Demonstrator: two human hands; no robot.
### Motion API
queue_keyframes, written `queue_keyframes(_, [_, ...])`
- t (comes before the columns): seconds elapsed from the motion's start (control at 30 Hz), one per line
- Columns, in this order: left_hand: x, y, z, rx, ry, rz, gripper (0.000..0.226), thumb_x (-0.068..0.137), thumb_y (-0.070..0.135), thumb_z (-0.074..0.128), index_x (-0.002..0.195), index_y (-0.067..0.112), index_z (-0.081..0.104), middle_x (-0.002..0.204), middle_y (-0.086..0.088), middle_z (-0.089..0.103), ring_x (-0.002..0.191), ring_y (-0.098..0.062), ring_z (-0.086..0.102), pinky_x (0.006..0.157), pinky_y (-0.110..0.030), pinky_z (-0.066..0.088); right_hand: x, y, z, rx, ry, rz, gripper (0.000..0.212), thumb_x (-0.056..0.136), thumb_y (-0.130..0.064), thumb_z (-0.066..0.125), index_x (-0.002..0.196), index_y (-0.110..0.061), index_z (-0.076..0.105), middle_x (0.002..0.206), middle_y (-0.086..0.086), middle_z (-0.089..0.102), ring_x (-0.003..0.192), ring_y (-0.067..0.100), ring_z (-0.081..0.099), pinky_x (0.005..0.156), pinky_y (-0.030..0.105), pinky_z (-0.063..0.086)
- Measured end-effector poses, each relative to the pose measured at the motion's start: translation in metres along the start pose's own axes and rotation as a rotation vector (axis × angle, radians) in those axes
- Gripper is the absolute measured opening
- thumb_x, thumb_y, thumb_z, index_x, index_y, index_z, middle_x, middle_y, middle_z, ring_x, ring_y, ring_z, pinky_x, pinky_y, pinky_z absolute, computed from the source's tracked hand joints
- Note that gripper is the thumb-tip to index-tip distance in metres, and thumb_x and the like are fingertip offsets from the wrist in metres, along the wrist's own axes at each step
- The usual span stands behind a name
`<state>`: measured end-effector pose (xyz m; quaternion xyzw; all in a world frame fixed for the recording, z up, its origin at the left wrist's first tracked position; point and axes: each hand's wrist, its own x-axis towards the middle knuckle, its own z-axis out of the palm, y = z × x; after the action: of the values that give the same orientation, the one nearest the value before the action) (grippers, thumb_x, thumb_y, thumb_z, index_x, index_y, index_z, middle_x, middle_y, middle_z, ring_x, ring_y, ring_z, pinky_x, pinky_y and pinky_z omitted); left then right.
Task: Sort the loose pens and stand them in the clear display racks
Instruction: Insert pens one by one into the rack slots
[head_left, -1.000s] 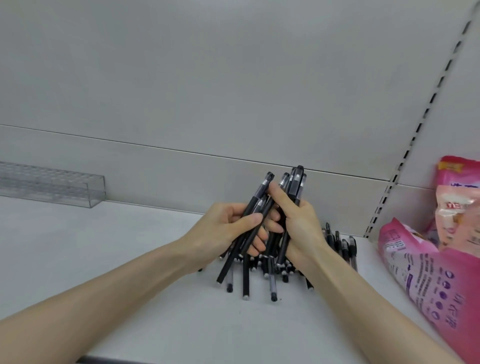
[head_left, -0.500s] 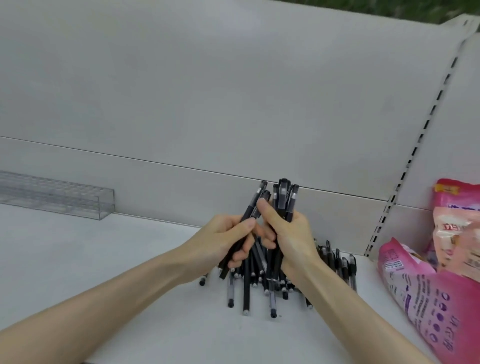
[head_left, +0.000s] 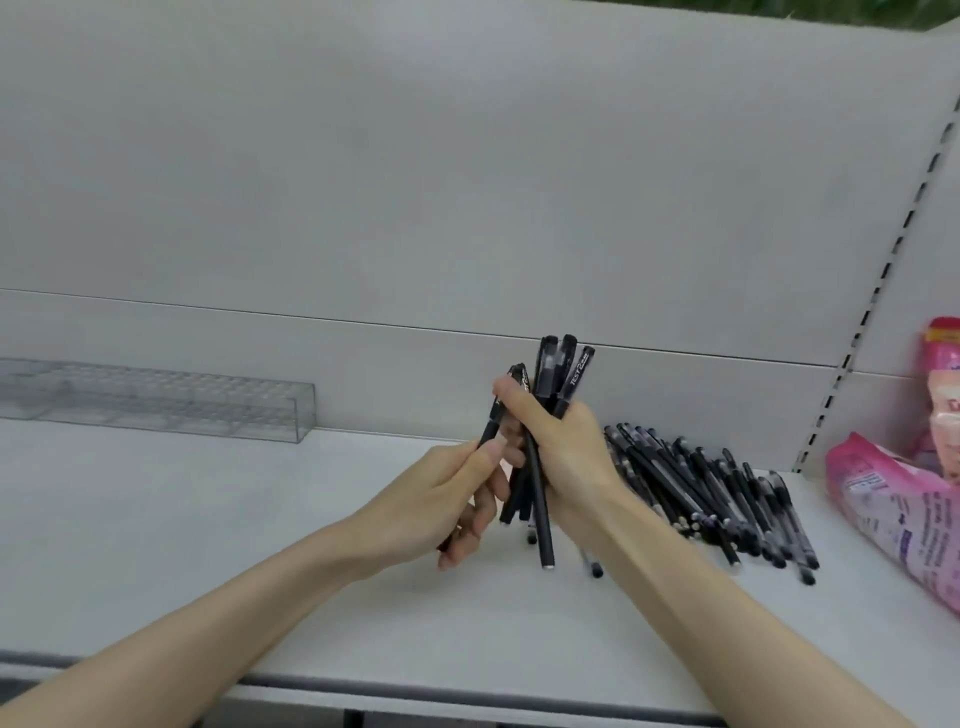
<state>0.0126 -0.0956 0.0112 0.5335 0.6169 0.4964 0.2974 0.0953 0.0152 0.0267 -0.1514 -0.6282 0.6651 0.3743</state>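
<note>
I see the right hand (head_left: 566, 457) curled round an upright bundle of pens (head_left: 558, 374), caps up, for sorting, I judge, with the left hand (head_left: 441, 499) pinching a single pen (head_left: 488, 431) beside it — loose pens (head_left: 701, 493) lie right on the shelf (head_left: 208, 545), clear rack (head_left: 156, 400) far left.

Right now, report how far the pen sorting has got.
Done: nothing racked; no pens stand in the clear display rack. In hand: the right hand grips a bundle of black pens while the left hand pinches one pen at its edge. Left: the pile of loose pens on the shelf, plus the bundle.
</note>
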Motion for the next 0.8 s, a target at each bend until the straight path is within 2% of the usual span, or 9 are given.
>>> queue_keyframes(0.1, [-0.012, -0.011, -0.034, 0.112, 0.011, -0.011, 0.047, 0.095, 0.051, 0.04, 0.093, 0.01, 0.063, 0.082, -0.004, 0.066, 0.073, -0.016, 0.065, 0.074, -0.031, 0.054, -0.004, 0.007, 0.014, -0.022, 0.039, -0.015, 0.031, 0.085, -0.036, 0.067, 0.066, -0.015, 0.054, 0.059, -0.001, 0.047, 0.057, 0.016, 0.045, 0.067, 0.033, 0.043])
queue_keyframes(0.13, [-0.013, -0.014, -0.045, 0.13, 0.094, -0.004, 0.047, 0.091, 0.055, 0.042, 0.097, 0.014, 0.064, 0.091, -0.002, 0.067, 0.082, -0.012, 0.066, 0.083, -0.033, 0.053, -0.005, 0.008, 0.017, -0.035, 0.035, -0.031, 0.031, 0.087, -0.037, 0.064, 0.067, -0.014, 0.058, 0.062, -0.001, 0.053, 0.061, 0.017, 0.053, 0.074, 0.036, 0.048])
queue_keyframes(0.2, [-0.009, -0.013, -0.059, 0.07, 0.246, 0.039, 0.045, 0.092, 0.055, 0.042, 0.101, 0.016, 0.064, 0.099, -0.002, 0.066, 0.093, -0.012, 0.065, 0.089, -0.036, 0.05, -0.008, 0.007, 0.025, -0.06, -0.021, -0.065, 0.031, 0.094, -0.03, 0.057, 0.071, -0.008, 0.062, 0.066, 0.002, 0.063, 0.07, 0.02, 0.065, 0.081, 0.036, 0.056])
queue_keyframes(0.3, [0.001, -0.001, -0.062, -0.036, 0.237, 0.154, 0.045, 0.092, 0.049, 0.046, 0.108, 0.011, 0.063, 0.105, -0.006, 0.067, 0.102, -0.012, 0.063, 0.091, -0.03, 0.049, -0.014, 0.003, 0.039, -0.119, -0.13, -0.129, 0.015, 0.094, -0.017, 0.057, 0.083, -0.008, 0.06, 0.067, 0.005, 0.055, 0.064, 0.018, 0.062, 0.072, 0.033, 0.058])
queue_keyframes(0.37, [0.005, 0.006, -0.057, -0.049, 0.201, 0.203, 0.036, 0.093, 0.042, 0.05, 0.109, 0.013, 0.063, 0.102, -0.004, 0.067, 0.096, -0.006, 0.062, 0.087, -0.022, 0.048, -0.017, 0.01, 0.045, -0.19, -0.184, -0.138, 0.004, 0.092, -0.008, 0.059, 0.089, -0.005, 0.06, 0.073, 0.005, 0.051, 0.067, 0.013, 0.057, 0.073, 0.028, 0.058])
queue_keyframes(0.47, [0.009, 0.011, -0.052, -0.051, 0.149, 0.233, 0.03, 0.087, 0.04, 0.06, 0.11, 0.021, 0.063, 0.103, 0.003, 0.07, 0.092, -0.006, 0.063, 0.078, -0.02, 0.05, -0.022, 0.022, 0.044, -0.288, -0.247, -0.06, 0.006, 0.092, -0.005, 0.057, 0.086, -0.002, 0.057, 0.074, 0.007, 0.053, 0.07, 0.015, 0.056, 0.073, 0.022, 0.055])
queue_keyframes(0.6, [0.009, 0.017, -0.053, -0.042, 0.027, 0.267, 0.031, 0.085, 0.029, 0.065, 0.115, 0.023, 0.06, 0.101, 0.003, 0.072, 0.091, -0.013, 0.066, 0.077, -0.04, 0.054, -0.021, 0.024, 0.036, -0.265, -0.295, 0.063, 0.016, 0.093, -0.012, 0.058, 0.078, -0.008, 0.057, 0.067, -0.001, 0.056, 0.066, 0.014, 0.059, 0.083, 0.034, 0.054])
queue_keyframes(0.73, [0.013, 0.021, -0.046, 0.003, 0.016, 0.303, 0.015, 0.088, 0.015, 0.065, 0.102, 0.017, 0.063, 0.088, -0.009, 0.069, 0.078, -0.011, 0.06, 0.074, -0.024, 0.051, -0.023, 0.026, 0.034, -0.229, -0.327, 0.131, 0.016, 0.092, -0.008, 0.059, 0.076, -0.006, 0.055, 0.065, 0.001, 0.053, 0.066, 0.016, 0.058, 0.081, 0.032, 0.052])
queue_keyframes(0.8, [0.016, 0.025, -0.04, -0.002, -0.005, 0.317, 0.01, 0.09, 0.013, 0.062, 0.099, 0.014, 0.061, 0.08, -0.006, 0.067, 0.074, -0.011, 0.058, 0.071, -0.02, 0.049, -0.025, 0.024, 0.031, -0.177, -0.295, 0.13, 0.017, 0.091, -0.006, 0.059, 0.074, -0.007, 0.054, 0.061, 0.001, 0.047, 0.061, 0.016, 0.051, 0.075, 0.033, 0.052])
